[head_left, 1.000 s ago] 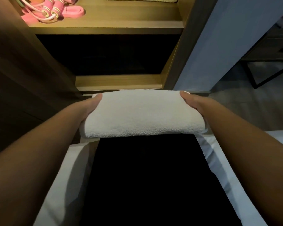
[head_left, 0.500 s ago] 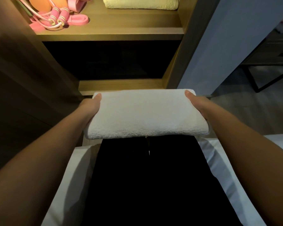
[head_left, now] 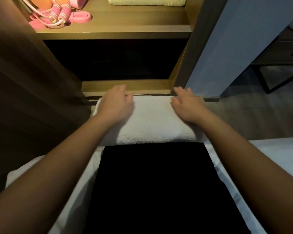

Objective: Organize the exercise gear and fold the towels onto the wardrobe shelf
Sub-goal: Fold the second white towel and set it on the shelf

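- The white folded towel (head_left: 152, 122) lies crosswise at the far edge of the bed (head_left: 269, 157), just in front of the wardrobe's lower shelf (head_left: 125, 86). What bears its underside is hidden. It is folded but not yet shelved.
- Your left hand (head_left: 115, 105) and right hand (head_left: 188, 108) both rest palm-down on the towel's top. The fingers are fairly straight and spread, gripping nothing. The left hand is toward the towel's left end and the right hand toward its right end.
- The step in hand, as judged, is pressing the fold flat before the lift. Smooth evenly from the middle out to both ends so the layers sit flush.
- For the lift, slide your hands under the two short ends and keep the towel level. A one-sided grip would likely let the fold sag open.
- On the upper shelf (head_left: 113, 33), a pale yellow towel (head_left: 146, 0) already lies folded at the back right. The fitting place is judged to be on it or just beside it, edges aligned.
- The pink skipping rope (head_left: 57, 16) and pink band (head_left: 81, 16) occupy the shelf's left, so keep your left forearm clear of them.
- There is a risk that the shelf's front rim catches the leading fold. Raise the towel above the rim before you push it in.
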